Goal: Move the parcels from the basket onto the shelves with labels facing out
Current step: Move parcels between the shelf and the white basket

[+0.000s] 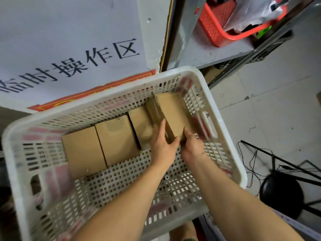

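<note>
Together, both hands, left (162,148) and right (192,147), around tilted parcel (173,113); inside white basket (121,101)

Four parcels lie in a row in the basket (191,72); the rightmost parcel (173,112) tilts up between the left hand (162,145) and right hand (192,146). A shelf (217,53) stands behind the basket, to the right.

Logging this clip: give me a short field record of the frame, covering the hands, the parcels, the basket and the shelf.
left hand: grips the near end of the tilted parcel
right hand: grips the same parcel from its right side
parcels lying flat in basket: three, side by side
labels: none visible on upper faces
basket: white, perforated
shelf: grey metal, holds a red basket
</note>
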`<state>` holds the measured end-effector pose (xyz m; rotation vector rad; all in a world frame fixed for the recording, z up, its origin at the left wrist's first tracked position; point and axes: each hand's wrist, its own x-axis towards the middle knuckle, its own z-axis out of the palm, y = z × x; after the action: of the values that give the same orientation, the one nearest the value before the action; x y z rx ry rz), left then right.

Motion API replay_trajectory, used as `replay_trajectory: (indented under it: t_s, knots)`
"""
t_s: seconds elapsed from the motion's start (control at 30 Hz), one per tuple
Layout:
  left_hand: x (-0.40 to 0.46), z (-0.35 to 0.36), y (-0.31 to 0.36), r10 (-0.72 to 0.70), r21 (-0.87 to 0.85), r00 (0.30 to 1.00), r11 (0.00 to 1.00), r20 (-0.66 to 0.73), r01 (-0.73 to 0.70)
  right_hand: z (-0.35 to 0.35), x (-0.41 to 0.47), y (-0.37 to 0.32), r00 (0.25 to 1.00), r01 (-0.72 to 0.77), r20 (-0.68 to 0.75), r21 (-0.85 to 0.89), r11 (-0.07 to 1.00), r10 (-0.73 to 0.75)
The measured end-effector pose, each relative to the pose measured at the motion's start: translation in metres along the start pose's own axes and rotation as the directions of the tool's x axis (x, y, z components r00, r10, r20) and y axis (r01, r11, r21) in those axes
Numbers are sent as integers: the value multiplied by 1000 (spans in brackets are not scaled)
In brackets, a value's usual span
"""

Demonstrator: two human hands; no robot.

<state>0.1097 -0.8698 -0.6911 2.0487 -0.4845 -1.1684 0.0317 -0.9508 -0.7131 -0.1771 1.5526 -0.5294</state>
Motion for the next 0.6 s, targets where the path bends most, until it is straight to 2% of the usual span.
replay_trajectory:
  t_s: [0.07,0.17,0.23,0.3,0.37,0.43,0.5,0.6]
  knots:
    - [1,3,10,41,106,998,993,50,-46,4,0,-2,995,-94,18,62,994,93]
    - [6,1,20,-1,193,986,981,169,-32,3,11,-9,976,-217,51,101,971,212]
    - [12,1,20,9,307,966,947,258,-91,1,14,-13,965,-255,96,116,960,245]
    - [25,2,17,5,420,939,894,344,-159,3,15,-16,969,-248,60,171,953,242]
    - [36,3,17,-61,463,911,874,408,-149,5,18,-15,978,-207,37,206,956,204]
    - [40,1,19,-119,488,893,864,434,-122,4,22,-14,976,-215,82,242,946,201]
    - [40,-4,22,-132,473,884,874,448,-110,2,25,-11,976,-207,114,223,953,186]
    - [31,-19,25,-82,437,901,891,426,-125,-8,10,-9,982,-123,150,72,990,111]
